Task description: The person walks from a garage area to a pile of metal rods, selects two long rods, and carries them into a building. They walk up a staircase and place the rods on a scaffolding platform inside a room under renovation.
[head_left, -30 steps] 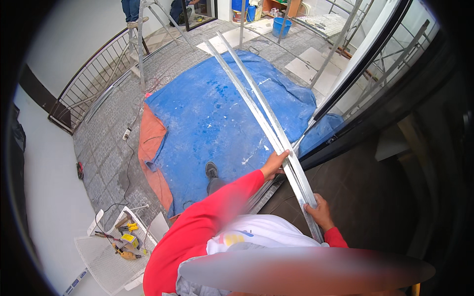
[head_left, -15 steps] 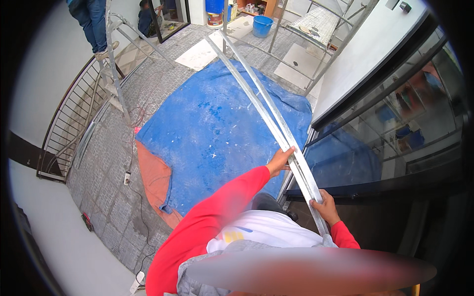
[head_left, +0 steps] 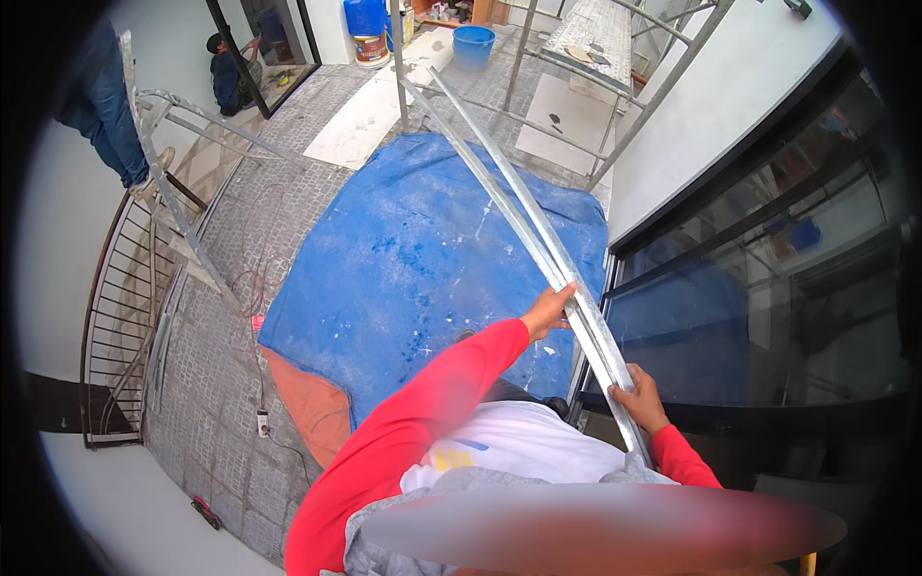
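Two long, thin galvanized metal channels [head_left: 526,233] lie close together near me and spread slightly apart toward their far ends. My left hand [head_left: 549,313] is closed around them about midway along, thumb on top. Nearer my body, my right hand [head_left: 641,399] grips the same channels from their right side. Their near ends reach my waist, and the far ends rise over the tarp toward the scaffold. Beneath them a blue tarp [head_left: 394,259], spotted with white, covers the paving.
To the right runs a dark-framed glass door [head_left: 768,298]. A metal scaffold [head_left: 663,96] and a blue bucket [head_left: 473,46] stand ahead. On the left, a person stands on a stepladder [head_left: 178,216] beside a railing [head_left: 115,317]. A power strip [head_left: 262,422] and cable lie on the floor.
My view has turned slightly, so the ladder and bucket appear farther left. Both hands keep their hold on the channels, which have shifted little in the view.
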`<action>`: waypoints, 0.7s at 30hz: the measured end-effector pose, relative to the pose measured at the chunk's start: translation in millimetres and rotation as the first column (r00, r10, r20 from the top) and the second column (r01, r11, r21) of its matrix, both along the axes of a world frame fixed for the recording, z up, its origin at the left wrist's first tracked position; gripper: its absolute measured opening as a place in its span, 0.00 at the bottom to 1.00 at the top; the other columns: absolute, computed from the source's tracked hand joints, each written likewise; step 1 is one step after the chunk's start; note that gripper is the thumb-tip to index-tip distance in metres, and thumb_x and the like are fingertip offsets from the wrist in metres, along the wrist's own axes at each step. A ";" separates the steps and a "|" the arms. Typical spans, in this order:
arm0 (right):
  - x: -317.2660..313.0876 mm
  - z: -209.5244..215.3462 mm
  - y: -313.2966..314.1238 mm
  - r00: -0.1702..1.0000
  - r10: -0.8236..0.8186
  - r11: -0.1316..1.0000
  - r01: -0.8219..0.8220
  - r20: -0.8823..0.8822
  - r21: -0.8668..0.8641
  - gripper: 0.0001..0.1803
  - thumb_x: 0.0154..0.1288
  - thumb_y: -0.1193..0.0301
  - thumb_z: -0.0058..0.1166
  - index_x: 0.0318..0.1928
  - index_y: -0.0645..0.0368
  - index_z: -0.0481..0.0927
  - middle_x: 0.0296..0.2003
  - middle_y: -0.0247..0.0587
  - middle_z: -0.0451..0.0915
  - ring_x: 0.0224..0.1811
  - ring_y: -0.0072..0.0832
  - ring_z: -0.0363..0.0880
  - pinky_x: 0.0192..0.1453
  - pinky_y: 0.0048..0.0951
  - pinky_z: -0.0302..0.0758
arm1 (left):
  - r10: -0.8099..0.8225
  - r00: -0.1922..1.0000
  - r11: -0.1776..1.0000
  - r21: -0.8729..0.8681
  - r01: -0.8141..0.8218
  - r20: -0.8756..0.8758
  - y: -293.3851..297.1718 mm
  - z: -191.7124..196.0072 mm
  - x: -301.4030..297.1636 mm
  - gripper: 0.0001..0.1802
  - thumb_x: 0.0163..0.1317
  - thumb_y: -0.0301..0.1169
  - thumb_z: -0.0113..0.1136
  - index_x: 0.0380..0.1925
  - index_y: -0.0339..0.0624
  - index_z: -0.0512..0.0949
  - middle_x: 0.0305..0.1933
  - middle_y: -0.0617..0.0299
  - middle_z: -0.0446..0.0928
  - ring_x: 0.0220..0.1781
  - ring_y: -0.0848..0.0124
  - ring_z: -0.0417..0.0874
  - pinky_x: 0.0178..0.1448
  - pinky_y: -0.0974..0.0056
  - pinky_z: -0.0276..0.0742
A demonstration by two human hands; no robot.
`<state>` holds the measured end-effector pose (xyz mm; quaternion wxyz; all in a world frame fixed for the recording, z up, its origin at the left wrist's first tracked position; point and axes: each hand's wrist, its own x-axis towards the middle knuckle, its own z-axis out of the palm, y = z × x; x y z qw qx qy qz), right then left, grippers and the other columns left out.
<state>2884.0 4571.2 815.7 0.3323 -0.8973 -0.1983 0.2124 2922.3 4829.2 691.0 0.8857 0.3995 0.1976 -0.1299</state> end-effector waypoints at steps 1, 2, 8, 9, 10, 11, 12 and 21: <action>10.9 -0.7 16.9 1.000 0.016 1.000 -0.016 -0.005 0.003 0.21 0.57 0.70 0.64 0.50 0.66 0.79 0.39 0.46 0.83 0.39 0.29 0.82 0.45 0.30 0.76 | 0.005 1.000 1.000 0.012 -0.004 -0.018 20.1 -0.2 12.0 0.30 0.71 0.52 0.53 0.61 0.39 0.66 0.59 0.53 0.73 0.57 0.57 0.80 0.60 0.47 0.77; 22.3 -0.1 35.0 0.999 0.044 0.999 -0.044 -0.020 0.028 0.21 0.57 0.70 0.64 0.50 0.66 0.78 0.39 0.45 0.83 0.38 0.27 0.81 0.44 0.29 0.76 | -0.038 0.999 0.999 0.018 0.038 -0.032 41.8 -3.1 21.3 0.30 0.71 0.52 0.53 0.61 0.39 0.66 0.59 0.53 0.73 0.57 0.57 0.79 0.61 0.48 0.77; 92.9 -7.9 118.1 0.998 -0.033 0.998 0.031 -0.048 -0.046 0.27 0.56 0.67 0.65 0.54 0.69 0.76 0.43 0.51 0.83 0.44 0.32 0.82 0.51 0.32 0.76 | -0.172 0.985 0.982 -0.070 0.173 0.022 128.7 -26.0 110.0 0.32 0.71 0.53 0.52 0.63 0.40 0.66 0.60 0.55 0.73 0.58 0.58 0.79 0.62 0.50 0.78; 103.9 -11.0 129.4 0.998 -0.042 0.998 0.039 -0.048 -0.053 0.27 0.56 0.67 0.65 0.54 0.70 0.76 0.43 0.52 0.83 0.44 0.33 0.83 0.52 0.32 0.76 | -0.142 0.990 0.986 -0.091 0.141 0.000 138.2 -30.5 124.3 0.25 0.72 0.52 0.51 0.58 0.47 0.69 0.57 0.56 0.74 0.54 0.57 0.80 0.57 0.48 0.79; 115.1 -15.2 141.5 0.995 -0.083 0.994 0.079 -0.050 -0.078 0.28 0.56 0.66 0.65 0.54 0.70 0.76 0.43 0.52 0.83 0.45 0.34 0.83 0.53 0.33 0.76 | -0.136 0.990 0.986 -0.091 0.140 0.047 152.7 -35.5 136.0 0.26 0.72 0.53 0.51 0.58 0.46 0.69 0.57 0.56 0.74 0.54 0.57 0.80 0.57 0.48 0.79; 126.1 -20.0 154.8 0.998 -0.063 0.996 0.061 -0.025 -0.061 0.29 0.56 0.65 0.66 0.55 0.70 0.76 0.44 0.53 0.83 0.45 0.35 0.83 0.53 0.33 0.76 | -0.143 0.987 0.985 -0.088 0.149 0.078 169.9 -41.4 146.5 0.26 0.72 0.53 0.51 0.58 0.46 0.69 0.57 0.56 0.74 0.54 0.57 0.80 0.57 0.48 0.79; 136.9 -26.4 168.5 0.998 -0.051 0.997 0.050 -0.024 -0.052 0.29 0.56 0.65 0.65 0.55 0.70 0.76 0.44 0.54 0.83 0.46 0.35 0.83 0.54 0.33 0.76 | -0.159 0.981 0.981 -0.091 0.169 0.109 185.5 -47.7 157.3 0.26 0.72 0.53 0.52 0.58 0.46 0.70 0.57 0.56 0.74 0.54 0.56 0.80 0.57 0.48 0.79; 224.8 -72.4 377.8 0.975 -0.195 0.975 0.180 -0.110 -0.131 0.31 0.56 0.62 0.63 0.58 0.69 0.75 0.48 0.55 0.82 0.51 0.42 0.82 0.57 0.34 0.74 | -0.225 0.967 0.970 -0.118 0.211 -0.116 385.2 -89.2 268.2 0.31 0.69 0.54 0.57 0.62 0.47 0.69 0.64 0.56 0.72 0.63 0.55 0.74 0.68 0.43 0.67</action>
